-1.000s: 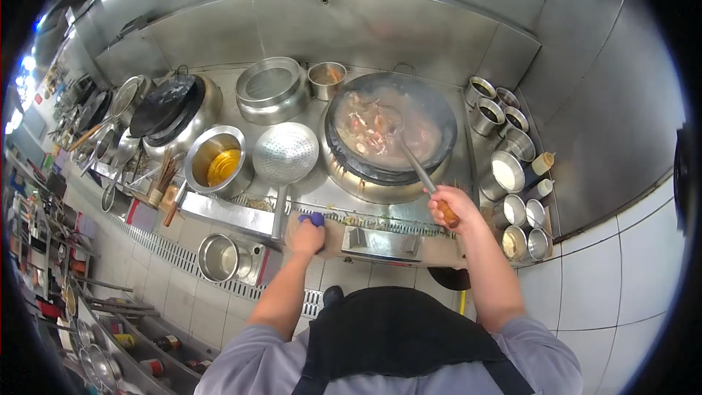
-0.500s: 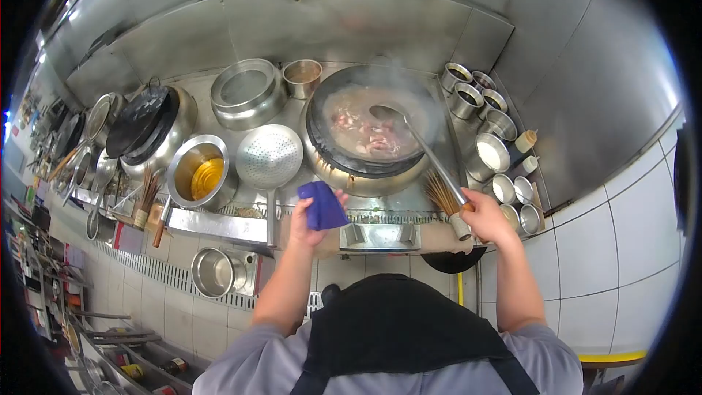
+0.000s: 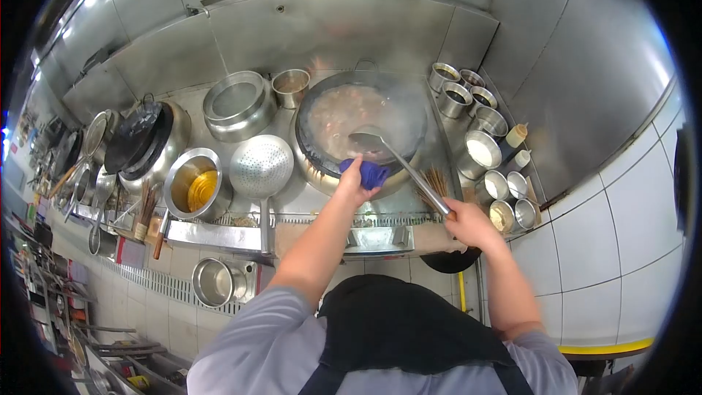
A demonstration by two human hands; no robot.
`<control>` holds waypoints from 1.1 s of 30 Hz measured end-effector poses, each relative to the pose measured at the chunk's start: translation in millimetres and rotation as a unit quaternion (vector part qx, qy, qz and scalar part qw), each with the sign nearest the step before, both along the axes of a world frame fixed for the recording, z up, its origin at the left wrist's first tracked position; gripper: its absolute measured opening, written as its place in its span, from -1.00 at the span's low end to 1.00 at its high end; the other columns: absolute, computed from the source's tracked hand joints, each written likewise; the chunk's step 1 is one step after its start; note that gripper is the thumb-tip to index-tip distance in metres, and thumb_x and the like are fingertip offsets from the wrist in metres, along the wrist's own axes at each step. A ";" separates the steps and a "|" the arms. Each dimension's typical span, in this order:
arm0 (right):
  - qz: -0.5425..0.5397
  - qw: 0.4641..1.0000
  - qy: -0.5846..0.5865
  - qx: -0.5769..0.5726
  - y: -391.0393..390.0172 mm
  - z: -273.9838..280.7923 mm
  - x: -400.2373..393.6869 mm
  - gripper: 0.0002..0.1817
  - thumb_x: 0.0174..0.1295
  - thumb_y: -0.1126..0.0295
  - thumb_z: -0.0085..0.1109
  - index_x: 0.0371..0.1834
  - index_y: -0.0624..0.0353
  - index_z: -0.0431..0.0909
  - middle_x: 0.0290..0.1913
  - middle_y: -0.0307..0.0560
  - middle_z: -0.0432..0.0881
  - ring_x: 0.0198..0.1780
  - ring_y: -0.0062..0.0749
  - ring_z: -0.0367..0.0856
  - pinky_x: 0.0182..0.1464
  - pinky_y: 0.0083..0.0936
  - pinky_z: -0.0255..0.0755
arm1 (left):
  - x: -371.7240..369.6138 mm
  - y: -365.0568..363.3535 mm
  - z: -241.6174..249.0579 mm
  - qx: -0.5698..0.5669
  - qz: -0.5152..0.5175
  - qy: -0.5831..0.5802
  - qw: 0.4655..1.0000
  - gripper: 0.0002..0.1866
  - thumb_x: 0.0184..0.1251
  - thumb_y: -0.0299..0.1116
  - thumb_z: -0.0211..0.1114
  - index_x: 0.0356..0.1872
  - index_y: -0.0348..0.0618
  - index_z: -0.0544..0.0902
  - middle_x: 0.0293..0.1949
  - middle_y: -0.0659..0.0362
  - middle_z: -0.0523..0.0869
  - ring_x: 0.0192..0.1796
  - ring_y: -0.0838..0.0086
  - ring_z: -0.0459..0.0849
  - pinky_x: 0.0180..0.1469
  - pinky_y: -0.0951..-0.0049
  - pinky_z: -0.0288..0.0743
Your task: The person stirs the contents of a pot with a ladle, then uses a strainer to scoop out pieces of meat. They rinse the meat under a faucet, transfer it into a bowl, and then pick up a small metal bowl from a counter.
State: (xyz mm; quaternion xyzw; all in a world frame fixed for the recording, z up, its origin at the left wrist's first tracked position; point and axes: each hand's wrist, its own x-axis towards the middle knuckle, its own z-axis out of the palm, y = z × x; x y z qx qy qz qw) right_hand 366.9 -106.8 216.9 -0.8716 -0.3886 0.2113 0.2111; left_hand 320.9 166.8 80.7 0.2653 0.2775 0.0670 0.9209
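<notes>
A steaming wok [image 3: 307, 148] sits on the burner, with broth and pinkish pieces of food in it. At its near rim, my left hand [image 3: 354, 181] is closed around a folded purple cloth [image 3: 374, 173]; whether the cloth grips the rim itself is hard to see. My right hand [image 3: 472, 224] wraps the handle end of a long metal ladle [image 3: 413, 172]. The ladle's bowl rests in the food toward the near side of the wok, partly veiled by steam. A bamboo brush [image 3: 433, 184] stands on the counter just left of my right hand.
A perforated strainer [image 3: 261, 164] and a pot of yellow oil [image 3: 194, 184] stand left of the wok. Behind them are a lidded round pot [image 3: 238, 106] and a small metal pot [image 3: 291, 86]. Several seasoning tins [image 3: 482, 148] and squeeze bottles [image 3: 515, 137] line the right side.
My left hand has moved forward and right with the cloth, from in front of the counter to the wok's near rim. The ladle's bowl has shifted nearer, and more steam covers the food.
</notes>
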 end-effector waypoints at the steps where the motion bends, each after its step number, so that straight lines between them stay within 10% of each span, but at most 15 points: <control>1: 0.001 1.000 0.000 0.003 6.3 -9.9 4.1 -0.49 0.00 0.43 0.04 0.12 0.26 0.40 -0.32 0.26 0.58 -0.26 0.09 0.58 -0.18 -0.25 0.44 | 12.9 0.2 -5.7 0.001 0.045 0.057 0.997 -0.64 0.39 -0.06 -0.01 0.04 -0.03 0.41 -0.09 0.14 0.59 -0.04 0.28 0.59 -0.02 0.14 0.46; 10: -0.036 0.998 -0.035 0.029 28.4 -53.7 30.6 -0.48 0.03 0.41 0.04 0.15 0.26 0.39 -0.20 0.28 0.59 -0.13 0.12 0.57 -0.07 -0.24 0.44 | 22.2 -7.7 -8.2 0.021 0.237 0.035 0.971 -0.74 0.22 -0.42 0.04 -0.14 -0.40 0.41 -0.25 -0.03 0.58 -0.28 0.17 0.65 -0.27 0.16 0.65; 17: -0.074 0.971 0.004 0.225 49.7 -59.4 77.6 -0.55 0.00 0.46 0.06 0.04 0.27 0.47 -0.36 0.17 0.62 -0.35 -0.14 0.61 -0.20 -0.38 0.45 | 20.6 -5.6 -17.7 0.048 0.251 0.056 0.965 -0.75 0.24 -0.38 0.04 -0.12 -0.31 0.43 -0.30 0.05 0.59 -0.29 0.24 0.64 -0.30 0.23 0.65; 24: -0.114 0.959 0.187 0.181 103.4 -44.7 110.5 -0.67 0.06 0.51 0.03 -0.07 0.37 0.43 -0.62 -0.20 0.43 -0.73 -0.51 0.38 -0.69 -0.53 0.26 | -14.6 1.4 -8.5 0.063 0.121 0.037 0.990 -0.53 0.24 -0.02 0.23 -0.08 -0.24 0.49 -0.26 0.12 0.63 -0.32 0.35 0.65 -0.30 0.32 0.61; 27: -0.126 0.899 0.353 0.227 118.6 -76.7 109.2 -0.95 0.12 0.48 0.03 -0.36 0.19 0.41 -0.62 -0.19 0.43 -0.73 -0.48 0.37 -0.71 -0.51 0.26 | -53.6 -3.8 -16.0 0.043 0.103 0.022 0.994 -0.50 0.20 0.07 0.26 -0.08 -0.16 0.50 -0.28 0.16 0.63 -0.34 0.39 0.65 -0.27 0.36 0.58; 33: -0.152 0.677 0.666 0.275 121.0 -89.9 83.9 -0.80 0.16 0.42 0.02 -0.16 0.21 0.37 -0.55 -0.18 0.43 -0.67 -0.54 0.35 -0.70 -0.59 0.21 | -135.2 -20.8 -39.9 0.048 0.115 0.106 0.987 -0.61 0.17 0.03 0.31 -0.25 -0.09 0.56 -0.36 0.21 0.65 -0.41 0.45 0.63 -0.38 0.44 0.52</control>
